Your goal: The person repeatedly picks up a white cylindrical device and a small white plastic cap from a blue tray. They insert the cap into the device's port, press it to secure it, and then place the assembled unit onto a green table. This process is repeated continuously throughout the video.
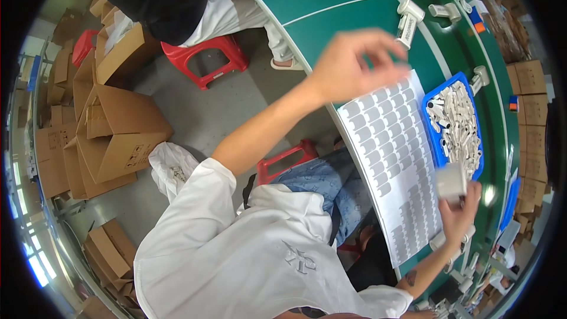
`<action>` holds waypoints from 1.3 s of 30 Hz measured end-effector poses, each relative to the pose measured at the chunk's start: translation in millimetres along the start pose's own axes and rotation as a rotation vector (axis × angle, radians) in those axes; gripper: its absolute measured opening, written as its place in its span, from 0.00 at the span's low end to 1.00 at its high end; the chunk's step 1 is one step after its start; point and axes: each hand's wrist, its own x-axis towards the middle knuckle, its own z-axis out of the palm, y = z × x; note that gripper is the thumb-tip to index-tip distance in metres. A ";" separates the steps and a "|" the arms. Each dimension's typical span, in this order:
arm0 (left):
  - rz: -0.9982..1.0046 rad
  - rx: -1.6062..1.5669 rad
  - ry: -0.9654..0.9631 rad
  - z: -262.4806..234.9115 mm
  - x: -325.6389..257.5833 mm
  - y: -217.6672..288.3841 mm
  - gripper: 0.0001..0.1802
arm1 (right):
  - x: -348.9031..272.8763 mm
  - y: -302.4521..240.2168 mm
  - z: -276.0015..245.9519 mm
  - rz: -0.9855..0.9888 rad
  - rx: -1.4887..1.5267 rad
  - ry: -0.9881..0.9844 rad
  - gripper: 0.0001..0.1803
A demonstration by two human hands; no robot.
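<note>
The small white plastic cylinder-like part point(452, 182), raised above the green worktop point(331, 18) beside the blue tray of similar white parts point(434, 136), looks light, rigid and smooth, best pinched around its sides. The right hand point(458, 215) holds it by the fingertips. The left hand point(354, 65), blurred, hovers with fingers loosely curled over the white sheet of grey stickers point(393, 153), seemingly holding nothing.

Factory assembly line point(354, 18) (cartons point(112, 136) nearby)
</note>
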 end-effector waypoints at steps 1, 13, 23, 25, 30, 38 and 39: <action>0.042 0.068 -0.179 6.3 -4.7 -11.2 0.22 | 13.6 -8.3 13.0 -0.052 -0.030 -0.063 0.28; 0.001 0.303 -0.533 56.0 -6.0 -26.0 0.35 | 83.8 -49.2 64.5 -0.046 0.338 -0.401 0.17; 0.104 0.228 -0.608 108.0 -0.2 -41.7 0.34 | 118.7 27.0 91.4 -0.012 -0.093 -0.064 0.13; 0.181 0.207 -0.630 118.9 5.4 -55.6 0.34 | 124.8 29.6 95.6 -0.057 -0.135 -0.067 0.13; 0.243 0.184 -0.655 119.0 6.1 -73.1 0.36 | 124.6 38.8 96.0 -0.066 -0.292 -0.052 0.12; 0.267 0.274 -0.584 114.8 3.2 -64.9 0.40 | 69.9 28.9 67.3 0.142 0.486 0.024 0.13; 0.271 0.275 -0.571 115.6 4.0 -63.2 0.39 | 58.8 26.7 62.1 0.178 0.635 0.009 0.13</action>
